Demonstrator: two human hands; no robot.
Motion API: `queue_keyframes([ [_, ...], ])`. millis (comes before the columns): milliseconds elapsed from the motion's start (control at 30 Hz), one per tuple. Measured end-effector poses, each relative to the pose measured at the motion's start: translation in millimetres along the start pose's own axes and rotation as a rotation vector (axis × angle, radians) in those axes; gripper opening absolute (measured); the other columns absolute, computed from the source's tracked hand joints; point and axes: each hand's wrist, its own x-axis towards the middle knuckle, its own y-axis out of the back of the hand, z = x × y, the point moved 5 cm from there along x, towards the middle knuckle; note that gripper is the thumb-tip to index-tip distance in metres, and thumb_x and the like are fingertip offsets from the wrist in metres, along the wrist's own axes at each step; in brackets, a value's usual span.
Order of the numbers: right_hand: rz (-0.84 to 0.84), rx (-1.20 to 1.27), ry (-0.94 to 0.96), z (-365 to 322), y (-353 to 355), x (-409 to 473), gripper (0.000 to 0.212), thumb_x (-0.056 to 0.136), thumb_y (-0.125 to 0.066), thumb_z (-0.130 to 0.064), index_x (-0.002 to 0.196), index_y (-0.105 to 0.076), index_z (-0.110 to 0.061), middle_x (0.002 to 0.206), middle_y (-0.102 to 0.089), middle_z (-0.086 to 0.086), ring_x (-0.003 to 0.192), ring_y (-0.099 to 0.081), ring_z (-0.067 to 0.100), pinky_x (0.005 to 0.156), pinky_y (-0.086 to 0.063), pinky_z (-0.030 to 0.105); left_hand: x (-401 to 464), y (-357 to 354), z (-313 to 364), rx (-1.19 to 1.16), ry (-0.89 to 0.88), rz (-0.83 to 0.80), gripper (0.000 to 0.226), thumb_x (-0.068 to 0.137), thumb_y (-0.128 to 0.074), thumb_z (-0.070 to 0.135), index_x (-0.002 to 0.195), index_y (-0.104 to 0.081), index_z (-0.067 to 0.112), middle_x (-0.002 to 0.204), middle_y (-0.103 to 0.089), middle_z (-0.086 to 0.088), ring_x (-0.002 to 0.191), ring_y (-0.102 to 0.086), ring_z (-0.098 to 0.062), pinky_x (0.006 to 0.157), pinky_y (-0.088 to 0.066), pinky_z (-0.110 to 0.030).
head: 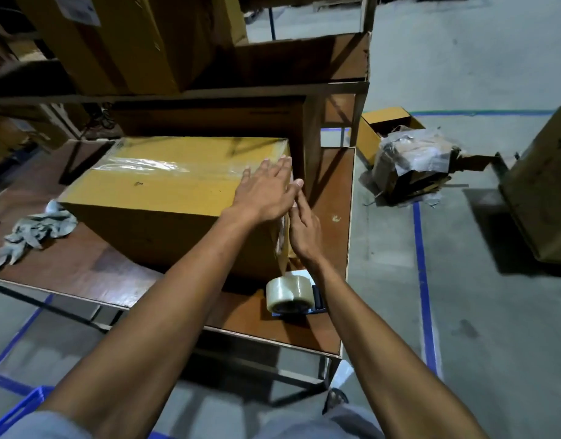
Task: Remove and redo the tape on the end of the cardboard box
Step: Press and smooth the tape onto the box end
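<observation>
A yellow cardboard box [165, 191] lies on a brown worktable [92, 267], with clear tape along its top seam and over its right end. My left hand [266, 188] rests flat on the top right corner of the box, fingers spread. My right hand [304, 229] presses against the right end face, its fingers along the strip of clear tape [284, 236] running down that end. A roll of clear tape in a blue dispenser [290, 294] sits on the table below the box's near right corner.
A crumpled grey cloth [35, 231] lies on the table left of the box. Shelving with more cartons [121, 42] stands behind. On the floor to the right lie a torn, taped box [412, 163] and a large carton [545, 185]. A blue crate [16, 413] is at bottom left.
</observation>
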Motion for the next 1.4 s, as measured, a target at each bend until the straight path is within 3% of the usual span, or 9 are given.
queue_keyframes([
  [167,-0.004,0.077,0.116,-10,-19,18,0.062,0.109,-0.027,-0.041,0.166,-0.027,-0.016,0.172,-0.03,0.003,0.159,-0.027,0.017,0.13,-0.025,0.042,6,3,-21,-0.088,0.011,-0.043,0.08,0.108,-0.008,0.07,0.174,0.002,0.025,0.181,0.009,0.005,0.168,0.005,-0.016,0.134,0.003,-0.059],
  [333,-0.041,0.081,0.162,-3,-38,25,0.061,0.112,-0.019,-0.039,0.168,-0.019,-0.014,0.176,-0.018,0.002,0.163,-0.014,0.012,0.132,-0.015,0.033,5,1,-25,-0.077,0.037,-0.012,0.075,0.111,-0.004,0.064,0.174,-0.002,0.023,0.182,0.001,0.004,0.167,0.0,-0.014,0.134,0.003,-0.057],
  [400,-0.045,0.063,0.089,10,-40,23,0.062,0.111,-0.016,-0.046,0.169,-0.015,-0.023,0.176,-0.012,-0.006,0.162,-0.009,0.008,0.129,-0.011,0.024,5,0,-26,-0.067,0.075,0.001,0.074,0.111,-0.005,0.062,0.174,-0.004,0.023,0.182,-0.002,0.004,0.167,-0.002,-0.014,0.134,0.001,-0.057],
  [600,-0.158,-0.056,-0.261,58,-42,24,0.064,0.11,-0.007,-0.055,0.169,-0.009,-0.029,0.176,-0.012,-0.004,0.163,-0.015,0.024,0.129,-0.009,0.041,3,2,-32,-0.04,0.209,0.051,0.076,0.11,-0.005,0.059,0.174,-0.014,0.019,0.181,-0.01,0.0,0.167,-0.01,-0.02,0.134,-0.004,-0.058],
  [700,-0.08,-0.014,-0.223,53,-37,21,0.065,0.111,-0.007,-0.054,0.169,-0.002,-0.024,0.177,0.001,-0.004,0.164,-0.004,0.017,0.132,-0.003,0.041,-1,4,-31,-0.138,0.169,0.037,0.079,0.107,-0.002,0.063,0.174,-0.014,0.021,0.181,-0.008,0.001,0.167,-0.007,-0.018,0.135,-0.003,-0.056],
  [900,0.012,0.161,0.162,-13,-43,24,0.061,0.112,-0.015,-0.042,0.169,-0.01,-0.02,0.177,-0.008,-0.004,0.163,-0.008,0.009,0.13,-0.013,0.023,-6,9,-39,-0.233,-0.001,-0.052,0.074,0.107,-0.002,0.058,0.173,-0.012,0.027,0.181,-0.008,0.006,0.166,-0.003,-0.009,0.135,0.003,-0.052],
  [967,0.001,0.196,0.154,-15,-46,26,0.063,0.112,-0.012,-0.048,0.169,-0.011,-0.022,0.177,-0.009,-0.007,0.163,-0.008,0.008,0.133,-0.013,0.032,-5,8,-39,-0.206,0.007,-0.027,0.072,0.108,-0.004,0.056,0.173,-0.015,0.027,0.18,-0.011,0.007,0.166,-0.006,-0.009,0.135,0.001,-0.052],
  [1100,-0.013,0.175,0.046,8,-47,21,0.086,0.097,-0.001,-0.076,0.169,-0.007,-0.028,0.176,-0.009,-0.011,0.161,-0.009,0.005,0.125,-0.006,0.01,-3,8,-36,-0.161,0.03,0.042,0.072,0.108,-0.007,0.054,0.173,-0.021,0.026,0.179,-0.018,0.007,0.166,-0.014,-0.01,0.135,-0.007,-0.054],
  [1400,-0.045,0.135,-0.119,30,-42,16,0.083,0.098,0.002,-0.074,0.168,-0.009,-0.033,0.175,-0.015,-0.01,0.162,-0.014,0.012,0.133,-0.009,0.038,-8,5,-39,-0.143,0.139,0.079,0.067,0.112,-0.014,0.05,0.172,-0.025,0.022,0.179,-0.02,0.003,0.166,-0.018,-0.016,0.134,-0.012,-0.058],
])
